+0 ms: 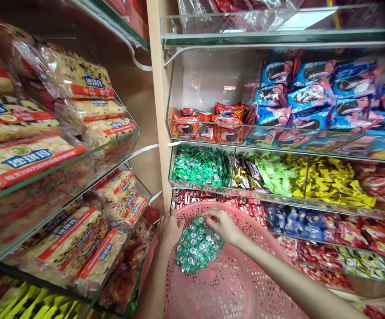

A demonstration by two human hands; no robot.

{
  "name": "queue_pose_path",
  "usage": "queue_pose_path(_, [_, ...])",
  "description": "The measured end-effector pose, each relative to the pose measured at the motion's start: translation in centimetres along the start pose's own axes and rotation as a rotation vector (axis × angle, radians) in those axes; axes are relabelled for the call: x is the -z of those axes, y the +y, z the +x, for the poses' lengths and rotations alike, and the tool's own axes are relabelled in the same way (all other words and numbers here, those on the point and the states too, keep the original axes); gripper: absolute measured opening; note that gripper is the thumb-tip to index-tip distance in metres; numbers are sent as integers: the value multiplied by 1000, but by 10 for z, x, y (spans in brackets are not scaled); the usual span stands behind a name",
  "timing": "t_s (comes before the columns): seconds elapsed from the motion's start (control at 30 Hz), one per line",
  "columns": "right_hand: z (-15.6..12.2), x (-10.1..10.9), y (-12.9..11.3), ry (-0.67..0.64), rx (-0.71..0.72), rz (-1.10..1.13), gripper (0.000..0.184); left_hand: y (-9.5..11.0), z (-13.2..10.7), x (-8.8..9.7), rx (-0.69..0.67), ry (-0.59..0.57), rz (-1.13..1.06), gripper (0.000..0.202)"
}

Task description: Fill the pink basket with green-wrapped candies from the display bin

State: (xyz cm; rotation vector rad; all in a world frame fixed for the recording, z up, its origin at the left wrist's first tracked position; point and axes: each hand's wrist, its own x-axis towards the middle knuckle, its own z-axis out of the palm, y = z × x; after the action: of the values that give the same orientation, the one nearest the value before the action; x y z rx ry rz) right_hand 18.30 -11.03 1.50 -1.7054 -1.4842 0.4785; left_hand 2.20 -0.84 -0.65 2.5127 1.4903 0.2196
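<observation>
Right hand [222,225] is down in the pink basket [235,283], fingers bent and bunched together, pinching the top of a heap of green candies [196,249]. Left hand [168,230] sits curled against the heap's other side; whether it grips the rim too, I cannot tell. The candies lie just under both palms: small, light, slick in their wrappers and loose, so they would likely slide out of a pinch. A cupped scoop from below looks the surer hold. Straight above the hands sits a glass bin [201,166] of the same green sweets, its front lip standing in the way. Beyond the right hand are yellow candies [332,181], and off past the left hand, cake packs [23,159].
</observation>
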Motion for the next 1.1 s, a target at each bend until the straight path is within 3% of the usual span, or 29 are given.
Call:
queue_pose_path(0.13, [-9, -11, 54, -16, -290, 183, 12, 1, 0, 1, -12, 0, 11, 47])
queue_pose_path(0.27, [-15, -16, 75, 31, -407, 271, 4, 3, 0, 1, -25, 0, 13, 48])
queue_pose_path(0.4, [-20, -16, 83, 72, -394, 256, 9, 3, 0, 2, -34, -3, 17, 49])
queue_pose_path(0.57, [-29, -7, 98, 122, -319, -75, 11, 4, 0, 2, -50, -30, 28, 49])
queue_pose_path(0.63, [-33, -7, 105, 117, -316, -110, 11, 5, 1, 2, -70, -38, 33, 49])
queue_pose_path(1.1, [-44, -7, 110, 135, -397, 185, 6, 10, 2, -5, -123, -48, 22, 51])
